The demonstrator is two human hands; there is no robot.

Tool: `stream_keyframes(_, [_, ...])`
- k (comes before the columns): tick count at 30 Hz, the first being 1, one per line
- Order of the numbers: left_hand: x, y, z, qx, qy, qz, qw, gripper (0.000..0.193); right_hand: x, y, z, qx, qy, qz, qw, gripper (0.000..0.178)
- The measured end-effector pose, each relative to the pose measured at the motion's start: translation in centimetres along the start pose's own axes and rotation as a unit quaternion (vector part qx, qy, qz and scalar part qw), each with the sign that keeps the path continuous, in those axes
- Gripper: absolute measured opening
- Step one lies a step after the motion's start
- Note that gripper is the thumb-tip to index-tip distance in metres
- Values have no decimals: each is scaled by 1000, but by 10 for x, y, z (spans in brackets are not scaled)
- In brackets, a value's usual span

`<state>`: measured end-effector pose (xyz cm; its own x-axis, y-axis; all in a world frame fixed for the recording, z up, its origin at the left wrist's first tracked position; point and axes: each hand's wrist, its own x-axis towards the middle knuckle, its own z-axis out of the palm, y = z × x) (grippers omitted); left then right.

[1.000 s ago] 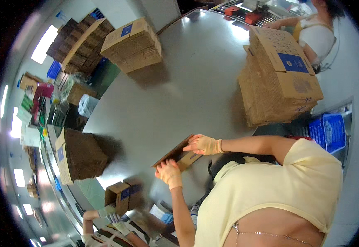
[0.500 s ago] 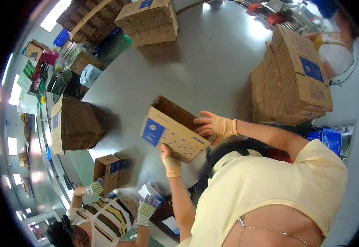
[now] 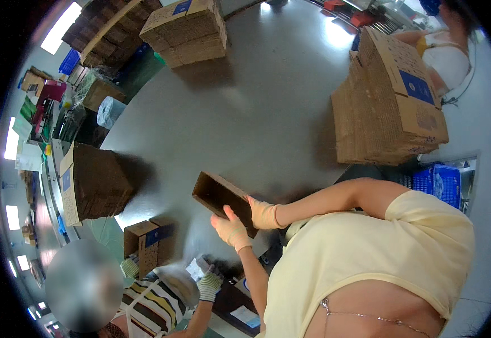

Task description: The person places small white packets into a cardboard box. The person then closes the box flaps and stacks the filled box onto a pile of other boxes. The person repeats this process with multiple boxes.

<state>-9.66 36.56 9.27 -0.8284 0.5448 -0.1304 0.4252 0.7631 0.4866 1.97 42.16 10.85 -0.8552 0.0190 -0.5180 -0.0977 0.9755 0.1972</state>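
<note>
An open, narrow cardboard box [image 3: 210,185] is between my hands above the near edge of the grey table [image 3: 245,112]. Its dark inside shows; its printed side is turned out of sight. My left hand [image 3: 232,230], in a pale orange glove, grips the near side, with a digit up against the box's opening. At the right end, my gloved right hand [image 3: 264,214] holds the wall, its fingertips partly hidden by the box. Both hands are closed on the box and close together.
Flattened cartons are stacked at the right [image 3: 369,112], far side [image 3: 192,36] and left [image 3: 102,183]. A co-worker in striped clothing and striped gloves [image 3: 209,284] works at lower left, beside another open box [image 3: 144,242]. A blue crate [image 3: 440,183] sits at right.
The box has come nearer to me and turned, so its printed side no longer shows. My right hand has moved down and left; the hands are closer together.
</note>
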Motion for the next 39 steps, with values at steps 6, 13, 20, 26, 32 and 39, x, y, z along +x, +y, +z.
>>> stream_keyframes(6, [14,-101,48,-688,-207,-137,682,48,25,-1,35,43,56,-21,997,42])
stream_keyframes(13, [2,-15,43,-29,65,-7,997,57,12,12,33,9,43,15,999,42])
stream_keyframes(20, [29,-55,57,-610,-261,-41,747,99,30,17,45,41,57,-1,998,43])
stream_keyframes(26, [10,-59,43,-336,-57,10,940,62,7,25,-3,-19,10,-19,1000,31])
stream_keyframes(32, [-81,-134,23,-87,76,19,993,24,10,24,-2,49,-47,-15,998,21])
stream_keyframes(39, [-155,-207,8,158,118,161,967,10,12,26,-10,72,-76,-11,994,11])
